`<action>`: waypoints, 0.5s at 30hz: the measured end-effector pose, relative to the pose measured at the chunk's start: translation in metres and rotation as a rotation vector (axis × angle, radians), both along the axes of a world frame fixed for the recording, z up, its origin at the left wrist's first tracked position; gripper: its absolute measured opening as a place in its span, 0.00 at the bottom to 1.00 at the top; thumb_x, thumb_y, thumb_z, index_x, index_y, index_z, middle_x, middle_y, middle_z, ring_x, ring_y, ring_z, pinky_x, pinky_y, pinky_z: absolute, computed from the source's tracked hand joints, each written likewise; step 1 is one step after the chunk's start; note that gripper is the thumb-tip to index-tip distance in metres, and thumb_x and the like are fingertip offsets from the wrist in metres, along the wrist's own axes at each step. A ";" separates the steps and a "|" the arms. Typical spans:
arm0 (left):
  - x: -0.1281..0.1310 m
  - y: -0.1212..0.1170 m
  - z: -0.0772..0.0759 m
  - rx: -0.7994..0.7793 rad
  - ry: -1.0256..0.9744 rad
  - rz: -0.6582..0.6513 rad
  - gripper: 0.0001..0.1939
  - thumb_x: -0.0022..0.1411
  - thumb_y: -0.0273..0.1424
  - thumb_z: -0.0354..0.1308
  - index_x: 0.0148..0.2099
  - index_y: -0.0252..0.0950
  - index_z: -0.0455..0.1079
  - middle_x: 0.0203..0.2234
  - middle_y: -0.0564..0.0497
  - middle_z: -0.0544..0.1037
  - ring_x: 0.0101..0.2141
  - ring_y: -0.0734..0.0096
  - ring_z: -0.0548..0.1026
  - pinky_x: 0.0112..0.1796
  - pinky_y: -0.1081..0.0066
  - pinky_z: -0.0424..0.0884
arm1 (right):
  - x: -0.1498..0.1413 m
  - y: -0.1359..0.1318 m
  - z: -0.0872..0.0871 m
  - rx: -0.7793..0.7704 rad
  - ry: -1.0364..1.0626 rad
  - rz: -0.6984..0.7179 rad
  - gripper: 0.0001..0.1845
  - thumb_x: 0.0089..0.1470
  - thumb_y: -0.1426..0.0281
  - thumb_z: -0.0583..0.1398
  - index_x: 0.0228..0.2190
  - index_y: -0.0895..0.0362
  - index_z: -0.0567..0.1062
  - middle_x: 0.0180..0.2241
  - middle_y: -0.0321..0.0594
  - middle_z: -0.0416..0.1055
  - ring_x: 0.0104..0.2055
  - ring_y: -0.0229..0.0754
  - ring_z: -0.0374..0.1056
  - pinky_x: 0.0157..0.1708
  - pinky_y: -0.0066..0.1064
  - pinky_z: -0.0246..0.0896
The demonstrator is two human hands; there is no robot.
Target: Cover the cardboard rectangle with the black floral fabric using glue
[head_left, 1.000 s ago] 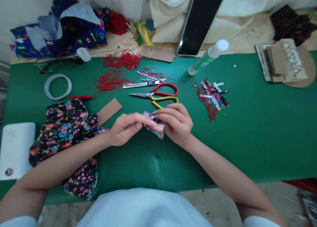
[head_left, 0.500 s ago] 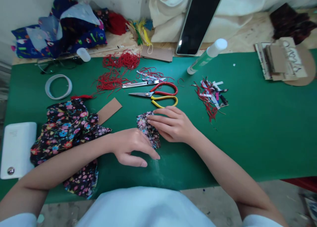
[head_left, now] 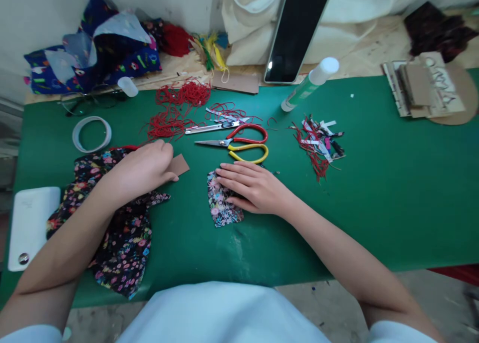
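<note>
My left hand point(head_left: 145, 168) is closed over a small brown cardboard strip point(head_left: 179, 165), its thumb by the strip's lower edge. Part of the strip is hidden beneath the curled fingers. Under that forearm lies a crumpled black cloth with bright flowers point(head_left: 129, 248). My right hand point(head_left: 252, 186) rests flat with fingers stretched out over a small floral fabric piece point(head_left: 220, 203), covering its upper right part. Just beyond those fingertips lie scissors point(head_left: 249, 136) with one red and one yellow handle.
Red thread point(head_left: 177, 113) and a utility knife point(head_left: 209, 128) lie behind the scissors. A glue stick point(head_left: 309, 86) stands near a phone point(head_left: 295, 39). Scraps point(head_left: 322, 143) are piled at right; stacked cardboard point(head_left: 419, 91) sits farther right. At left are a tape roll point(head_left: 76, 136) and white power bank point(head_left: 33, 223).
My left hand has moved left and away from me, from the small fabric piece to the cardboard strip, which has turned slightly. My right hand stays on the fabric, flatter now.
</note>
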State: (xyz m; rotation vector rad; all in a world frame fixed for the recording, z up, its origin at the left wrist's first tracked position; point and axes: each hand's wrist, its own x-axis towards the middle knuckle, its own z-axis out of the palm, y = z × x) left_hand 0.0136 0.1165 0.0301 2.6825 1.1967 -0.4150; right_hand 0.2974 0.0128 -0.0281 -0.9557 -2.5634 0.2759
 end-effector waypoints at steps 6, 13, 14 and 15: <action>0.012 -0.003 0.017 -0.202 -0.201 0.095 0.14 0.58 0.38 0.61 0.30 0.40 0.58 0.21 0.54 0.69 0.21 0.67 0.67 0.24 0.70 0.51 | 0.001 0.001 -0.002 0.134 0.131 -0.118 0.15 0.64 0.67 0.58 0.49 0.57 0.76 0.51 0.44 0.78 0.55 0.47 0.74 0.57 0.43 0.67; 0.042 -0.033 0.010 -0.988 -0.756 0.282 0.10 0.66 0.39 0.57 0.41 0.39 0.63 0.23 0.55 0.77 0.22 0.73 0.77 0.22 0.78 0.69 | 0.002 0.000 0.001 0.052 0.228 -0.301 0.11 0.63 0.68 0.58 0.44 0.54 0.77 0.46 0.45 0.80 0.51 0.48 0.73 0.51 0.44 0.67; 0.046 -0.036 0.003 -1.031 -0.774 0.290 0.10 0.65 0.38 0.58 0.43 0.39 0.64 0.23 0.55 0.78 0.23 0.71 0.78 0.23 0.77 0.71 | 0.002 0.000 0.001 0.060 0.236 -0.315 0.09 0.62 0.68 0.58 0.42 0.55 0.77 0.45 0.45 0.80 0.50 0.48 0.73 0.50 0.43 0.67; 0.049 -0.039 -0.004 -1.032 -0.780 0.286 0.10 0.65 0.37 0.58 0.44 0.38 0.65 0.23 0.55 0.79 0.24 0.71 0.79 0.25 0.77 0.73 | 0.002 0.000 0.001 0.071 0.245 -0.324 0.08 0.62 0.69 0.58 0.41 0.55 0.77 0.44 0.44 0.80 0.49 0.48 0.73 0.50 0.43 0.67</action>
